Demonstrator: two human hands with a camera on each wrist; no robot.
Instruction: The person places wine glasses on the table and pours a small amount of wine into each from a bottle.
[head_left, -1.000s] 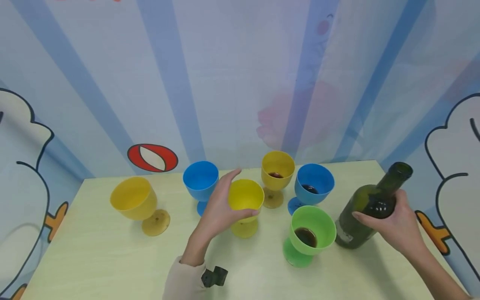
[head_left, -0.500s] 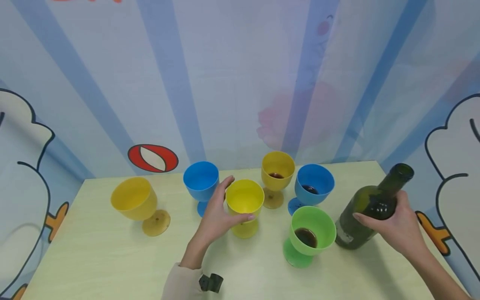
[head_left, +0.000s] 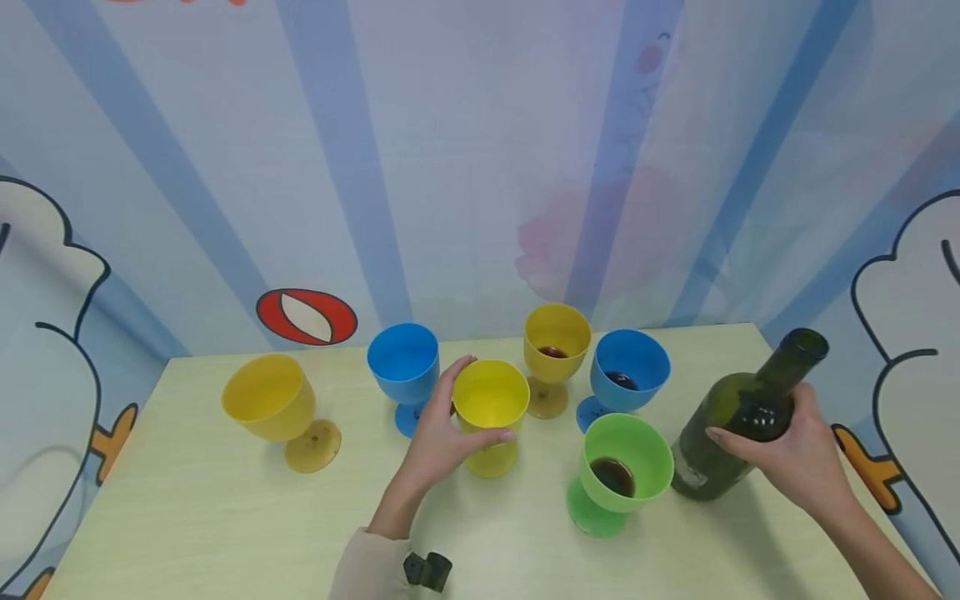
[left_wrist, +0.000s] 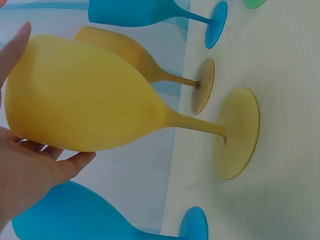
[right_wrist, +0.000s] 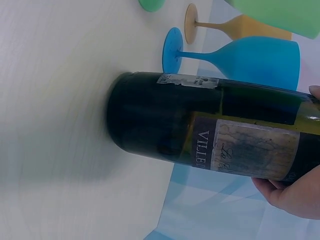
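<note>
My left hand (head_left: 438,437) holds the bright yellow goblet (head_left: 491,400) round its bowl, thumb in front and fingers at the far left side. The goblet's foot (left_wrist: 237,134) rests on the table in the left wrist view, and no liquid shows inside. On the right, my right hand (head_left: 806,458) grips a dark green wine bottle (head_left: 727,425) round its upper body; the bottle appears to stand on the table. Its label (right_wrist: 255,147) faces the right wrist camera. Just left of the bottle is a green goblet (head_left: 630,450) with dark liquid in it.
Behind the green goblet stand a blue goblet (head_left: 630,367) and a darker yellow goblet (head_left: 555,333), both with dark liquid. Another blue goblet (head_left: 403,362) is left of my left hand, and a yellow one (head_left: 268,400) stands farther left. A printed backdrop (head_left: 465,167) borders the table (head_left: 187,517).
My left hand, its fingers spread wider around the yellow goblet a second ago, has closed in on the bowl. The right hand and the bottle have stayed in place.
</note>
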